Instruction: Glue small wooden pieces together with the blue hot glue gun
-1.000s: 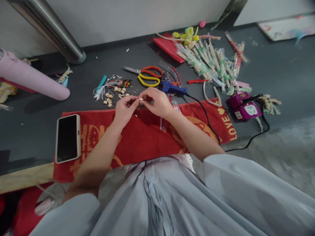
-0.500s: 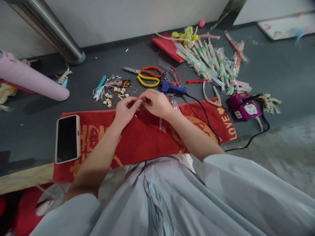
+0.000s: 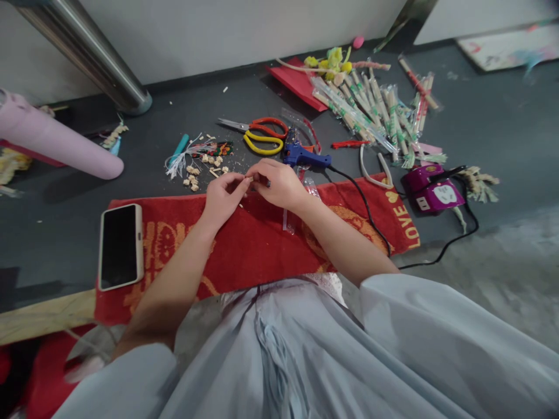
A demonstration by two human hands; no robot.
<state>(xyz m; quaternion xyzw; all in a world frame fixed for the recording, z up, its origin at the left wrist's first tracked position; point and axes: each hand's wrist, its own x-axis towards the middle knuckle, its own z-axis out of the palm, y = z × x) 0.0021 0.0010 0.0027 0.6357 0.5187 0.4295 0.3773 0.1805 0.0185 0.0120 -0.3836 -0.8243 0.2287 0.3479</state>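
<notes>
Pale bit that showed between the fingertips a second ago is covered now, probably still in there, but can't tell what's pinched. Left hand (image 3: 222, 198) and right hand (image 3: 282, 185) meet at the red towel's (image 3: 253, 247) far edge, cream bits (image 3: 193, 170) just beyond. Still close fingertip work, looks like.

Phone (image 3: 120, 247) at left, dark screen up; pink bottle (image 3: 65, 137) beyond; metal post (image 3: 100, 58) farther back; pink ball (image 3: 358, 42) near wall (image 3: 240, 29).
</notes>
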